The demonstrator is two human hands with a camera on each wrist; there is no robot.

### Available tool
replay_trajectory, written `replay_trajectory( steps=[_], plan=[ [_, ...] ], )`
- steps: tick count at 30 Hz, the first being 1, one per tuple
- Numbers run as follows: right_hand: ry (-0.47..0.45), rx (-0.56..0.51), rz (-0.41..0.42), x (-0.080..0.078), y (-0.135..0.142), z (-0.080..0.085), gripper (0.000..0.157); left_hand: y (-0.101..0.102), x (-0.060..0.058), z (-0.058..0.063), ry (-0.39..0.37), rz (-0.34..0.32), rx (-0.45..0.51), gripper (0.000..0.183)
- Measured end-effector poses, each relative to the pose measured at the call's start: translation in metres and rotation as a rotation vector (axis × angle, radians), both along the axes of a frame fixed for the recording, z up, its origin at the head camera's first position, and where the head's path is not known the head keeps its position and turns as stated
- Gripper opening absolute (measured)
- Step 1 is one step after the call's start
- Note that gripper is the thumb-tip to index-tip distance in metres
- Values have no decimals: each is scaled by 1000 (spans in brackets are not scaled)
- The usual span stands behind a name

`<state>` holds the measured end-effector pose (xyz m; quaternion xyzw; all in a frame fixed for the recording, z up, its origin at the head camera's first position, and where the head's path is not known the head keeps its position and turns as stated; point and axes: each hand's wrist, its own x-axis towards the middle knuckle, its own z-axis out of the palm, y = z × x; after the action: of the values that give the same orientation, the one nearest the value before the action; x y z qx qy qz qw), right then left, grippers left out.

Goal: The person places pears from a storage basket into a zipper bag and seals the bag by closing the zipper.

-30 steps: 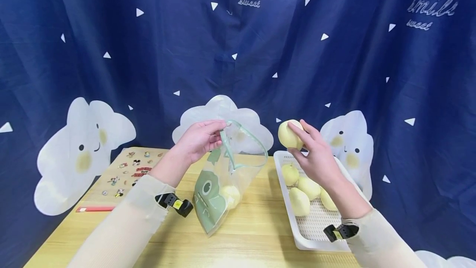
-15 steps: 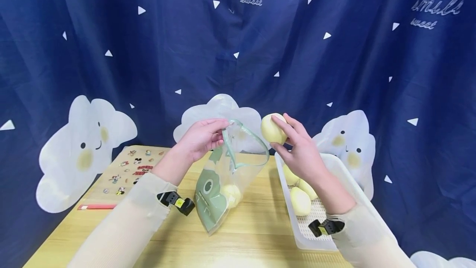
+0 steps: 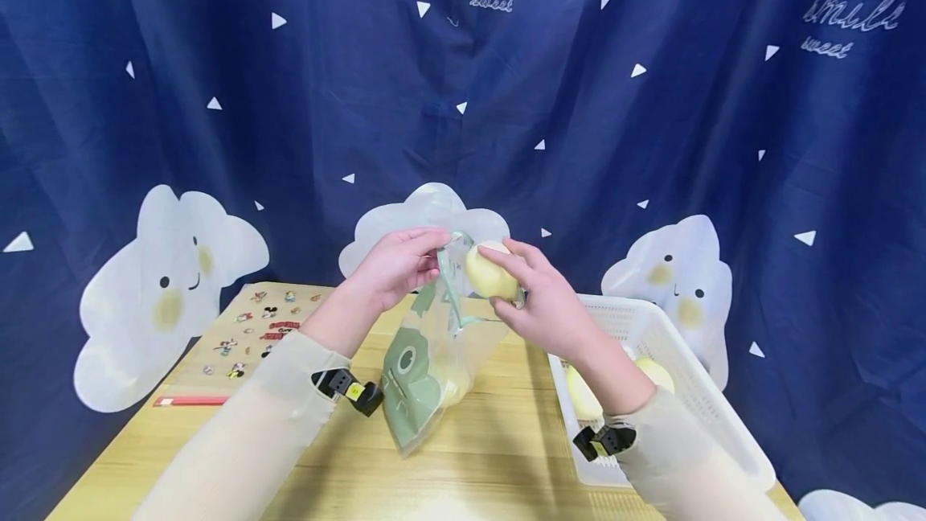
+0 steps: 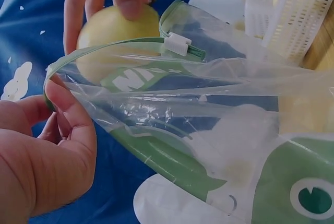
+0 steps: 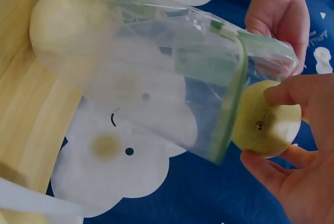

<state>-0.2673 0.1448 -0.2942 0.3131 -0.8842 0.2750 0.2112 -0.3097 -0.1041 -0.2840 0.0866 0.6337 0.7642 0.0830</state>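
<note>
My left hand (image 3: 401, 264) pinches the upper edge of a clear zip bag (image 3: 412, 380) with a green frog-like print, keeping its mouth apart. The bag hangs down over the table. A pale yellow pear (image 5: 65, 23) lies at its bottom. In the left wrist view a white slider (image 4: 177, 44) sits on the green zip strip. My right hand (image 3: 553, 304) grips another pear (image 3: 486, 270) between thumb and fingers, right at the bag's mouth. The right wrist view shows this pear's blossom end facing the camera, next to the green strip.
A white perforated basket (image 3: 738, 432) stands on the right of the wooden table (image 3: 499, 441), with more pears (image 3: 654, 374) inside, partly hidden by my right arm. At the left lies a flat cartoon-printed bag (image 3: 246, 336) with a red strip (image 3: 190, 401). A blue curtain (image 3: 405, 63) hangs behind.
My right hand has carried the pear leftward from above the basket to the bag's mouth. My left hand has stayed nearly still on the bag's edge.
</note>
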Motion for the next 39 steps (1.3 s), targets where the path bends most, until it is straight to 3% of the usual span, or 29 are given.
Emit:
replay_trajectory(
  steps=[5, 12, 17, 22, 29, 39],
  plan=[
    [3, 62, 9, 1, -5, -5, 72, 3, -1, 3, 8, 2, 11, 31],
    [59, -57, 41, -2, 2, -4, 66, 3, 0, 8, 2, 21, 29, 30],
    [21, -99, -39, -7, 27, 0, 62, 3, 2, 9, 5, 17, -6, 29],
    [-53, -98, -153, -21, 66, -6, 59, 1, 3, 7, 8, 8, 2, 30],
    [-167, 0, -304, -38, 111, -21, 59, -3, 4, 3, 1, -2, 7, 28],
    [-290, 94, -395, -53, 151, -45, 63, -7, 4, 1, -1, -18, 20, 18]
  ],
)
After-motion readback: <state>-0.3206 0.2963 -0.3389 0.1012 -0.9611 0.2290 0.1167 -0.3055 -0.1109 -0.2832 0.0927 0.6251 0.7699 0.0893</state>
